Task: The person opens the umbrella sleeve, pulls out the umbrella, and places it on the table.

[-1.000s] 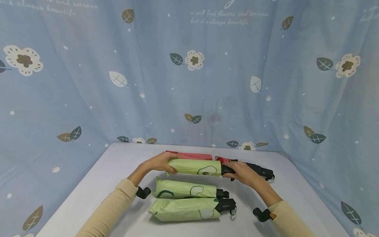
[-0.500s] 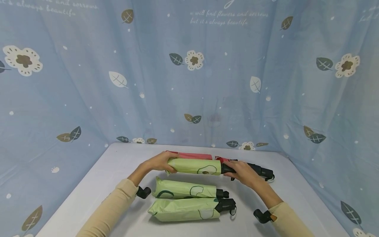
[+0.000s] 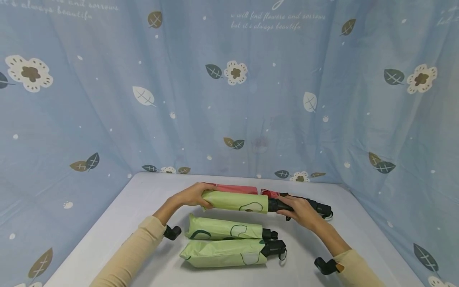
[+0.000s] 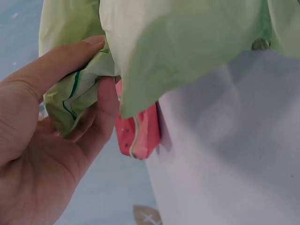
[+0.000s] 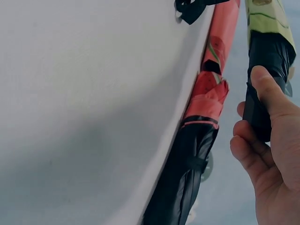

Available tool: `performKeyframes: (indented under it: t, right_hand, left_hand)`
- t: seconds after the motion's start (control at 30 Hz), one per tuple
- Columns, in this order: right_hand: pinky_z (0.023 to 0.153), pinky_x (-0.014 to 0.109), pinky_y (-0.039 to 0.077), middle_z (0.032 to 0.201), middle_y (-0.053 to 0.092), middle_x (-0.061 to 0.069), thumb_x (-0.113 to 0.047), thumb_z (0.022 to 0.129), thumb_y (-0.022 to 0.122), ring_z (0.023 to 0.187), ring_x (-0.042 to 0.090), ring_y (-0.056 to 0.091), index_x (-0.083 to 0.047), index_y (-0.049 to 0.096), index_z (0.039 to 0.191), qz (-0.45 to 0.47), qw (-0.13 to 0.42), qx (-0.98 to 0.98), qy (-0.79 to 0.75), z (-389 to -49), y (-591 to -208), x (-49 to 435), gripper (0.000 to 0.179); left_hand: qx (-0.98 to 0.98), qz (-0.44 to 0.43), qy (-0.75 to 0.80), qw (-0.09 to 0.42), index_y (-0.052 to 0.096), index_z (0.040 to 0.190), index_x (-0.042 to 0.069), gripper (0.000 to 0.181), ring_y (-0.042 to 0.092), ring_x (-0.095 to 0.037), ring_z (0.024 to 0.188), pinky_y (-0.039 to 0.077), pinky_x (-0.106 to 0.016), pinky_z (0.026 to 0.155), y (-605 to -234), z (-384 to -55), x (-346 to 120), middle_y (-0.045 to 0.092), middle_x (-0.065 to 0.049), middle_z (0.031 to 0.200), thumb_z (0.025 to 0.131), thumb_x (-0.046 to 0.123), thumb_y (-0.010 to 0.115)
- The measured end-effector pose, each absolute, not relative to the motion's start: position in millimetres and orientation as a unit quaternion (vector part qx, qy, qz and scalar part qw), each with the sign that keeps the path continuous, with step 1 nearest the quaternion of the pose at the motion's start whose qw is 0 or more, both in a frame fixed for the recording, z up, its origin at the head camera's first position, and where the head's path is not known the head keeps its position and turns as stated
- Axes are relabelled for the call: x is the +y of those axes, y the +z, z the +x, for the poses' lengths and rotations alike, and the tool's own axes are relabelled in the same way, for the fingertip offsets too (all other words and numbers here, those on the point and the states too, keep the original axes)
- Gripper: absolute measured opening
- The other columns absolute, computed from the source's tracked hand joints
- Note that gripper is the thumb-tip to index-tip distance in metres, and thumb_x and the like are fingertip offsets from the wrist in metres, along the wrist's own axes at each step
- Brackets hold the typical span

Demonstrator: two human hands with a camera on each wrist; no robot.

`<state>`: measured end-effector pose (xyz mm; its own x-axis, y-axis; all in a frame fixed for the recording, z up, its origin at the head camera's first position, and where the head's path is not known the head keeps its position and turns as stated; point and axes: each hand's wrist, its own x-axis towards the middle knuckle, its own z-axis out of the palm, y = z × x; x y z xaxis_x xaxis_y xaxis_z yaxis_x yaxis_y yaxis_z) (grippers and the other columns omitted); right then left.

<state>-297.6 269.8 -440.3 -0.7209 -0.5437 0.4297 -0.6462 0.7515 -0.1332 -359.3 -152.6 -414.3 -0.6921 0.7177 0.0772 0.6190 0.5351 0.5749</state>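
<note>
Pinching a long pale-green fabric umbrella with left hand and right hand, I'm guessing lifting's done, setting down's left.

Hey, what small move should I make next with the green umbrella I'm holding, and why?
I'd probably lower the avocado-print folded umbrella level onto the table, alongside the middle green umbrella: your left hand grips one end, your right hand holds its black handle, and it appears raised.
</note>
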Motion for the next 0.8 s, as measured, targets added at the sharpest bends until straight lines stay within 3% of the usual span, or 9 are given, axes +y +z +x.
performKeyframes:
  t: [0.27, 0.43, 0.67, 0.8]
  right_hand:
    - [0.079, 0.046, 0.056, 0.119, 0.070, 0.016, -0.036, 0.088, 0.071, 0.096, 0.030, 0.071, -0.005, 0.064, 0.130, 0.298, 0.193, -0.924, 0.141, -295, -444, 285, 0.052]
    - [0.081, 0.047, 0.056, 0.122, 0.069, 0.016, -0.035, 0.087, 0.072, 0.101, 0.033, 0.070, -0.006, 0.063, 0.131, 0.286, 0.196, -0.928, 0.135, -291, -446, 297, 0.053]
    - [0.074, 0.043, 0.057, 0.114, 0.072, 0.013, -0.031, 0.084, 0.076, 0.091, 0.027, 0.072, -0.005, 0.066, 0.126, 0.285, 0.234, -0.922, 0.113, -285, -453, 314, 0.051]
    - [0.077, 0.045, 0.057, 0.116, 0.071, 0.013, -0.031, 0.085, 0.075, 0.096, 0.030, 0.071, -0.006, 0.066, 0.127, 0.278, 0.234, -0.925, 0.115, -283, -455, 321, 0.050]
  left_hand:
    - [0.877, 0.371, 0.298, 0.064, 0.058, 0.136, 0.014, 0.060, 0.057, -0.018, 0.099, 0.049, -0.031, 0.077, -421, -362, -163, 0.060, -0.011, 0.128, 0.081, 0.018, 0.080]
    - [0.881, 0.362, 0.299, 0.064, 0.059, 0.135, 0.012, 0.058, 0.056, -0.017, 0.097, 0.048, -0.031, 0.076, -424, -362, -169, 0.061, -0.010, 0.123, 0.081, 0.018, 0.081]
    - [0.882, 0.354, 0.303, 0.071, 0.059, 0.134, 0.012, 0.056, 0.057, -0.015, 0.092, 0.048, -0.029, 0.072, -428, -359, -174, 0.064, -0.010, 0.119, 0.082, 0.016, 0.080]
    - [0.882, 0.353, 0.305, 0.070, 0.059, 0.134, 0.012, 0.055, 0.058, -0.016, 0.095, 0.049, -0.031, 0.076, -430, -358, -176, 0.064, -0.009, 0.120, 0.082, 0.015, 0.079]
